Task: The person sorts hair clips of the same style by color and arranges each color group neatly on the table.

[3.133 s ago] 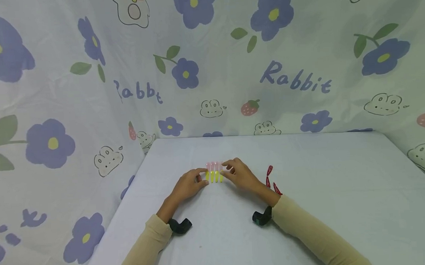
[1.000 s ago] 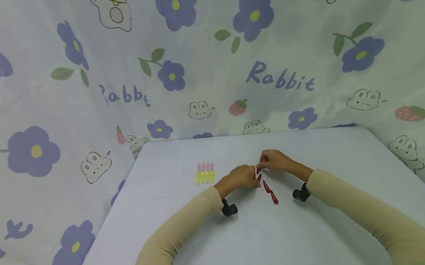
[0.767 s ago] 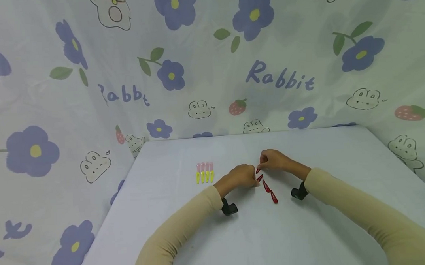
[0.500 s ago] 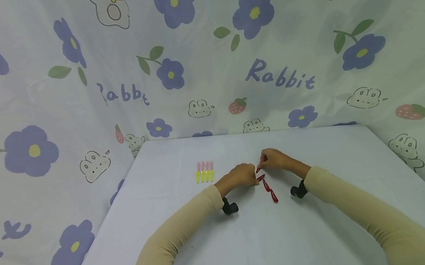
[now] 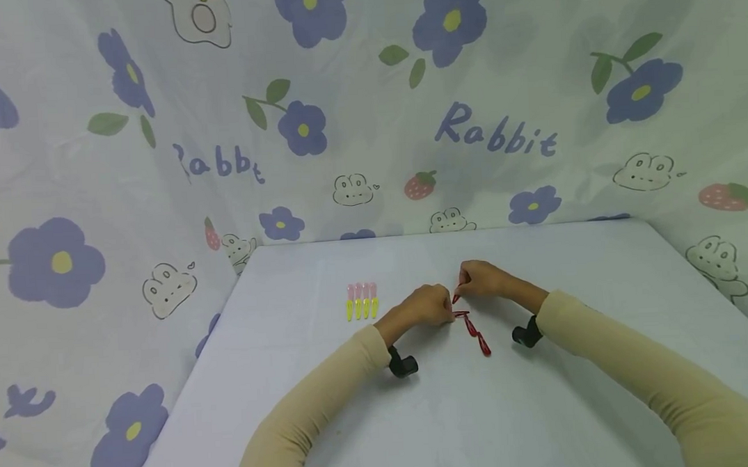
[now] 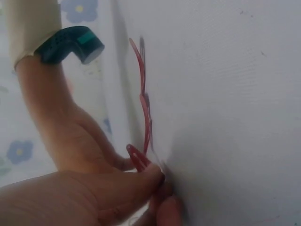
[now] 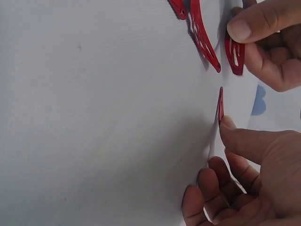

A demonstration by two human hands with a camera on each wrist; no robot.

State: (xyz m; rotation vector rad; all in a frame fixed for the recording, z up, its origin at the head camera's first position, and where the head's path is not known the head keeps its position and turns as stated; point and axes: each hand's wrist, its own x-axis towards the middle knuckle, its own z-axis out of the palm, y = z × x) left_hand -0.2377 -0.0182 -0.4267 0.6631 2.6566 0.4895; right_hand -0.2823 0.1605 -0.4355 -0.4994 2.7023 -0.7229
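Observation:
In the head view my left hand (image 5: 429, 305) pinches a red snap hair clip (image 5: 460, 314) between thumb and fingers, just above the table. My right hand (image 5: 482, 279), a little farther back, pinches a second red hair clip (image 5: 456, 299) by one end. In the right wrist view the narrow tip of the right hand's clip (image 7: 221, 101) points toward the left hand's clip (image 7: 235, 57). Two more red clips, an upper one (image 5: 471, 326) and a lower one (image 5: 484, 344), lie end to end in a slanting line, the upper one's end close to the left hand's clip.
Left of the hands, several yellow hair clips (image 5: 358, 309) stand in a neat row, with several pink clips (image 5: 358, 290) directly behind them. The white table (image 5: 420, 419) meets a flower-printed cloth (image 5: 382, 122) at its back and left. Each wrist wears a black camera.
Both hands have left the pink and yellow rows and moved right to the red clips, each now holding one. Over the last second the left hand's clip has swung from slanting to nearly level.

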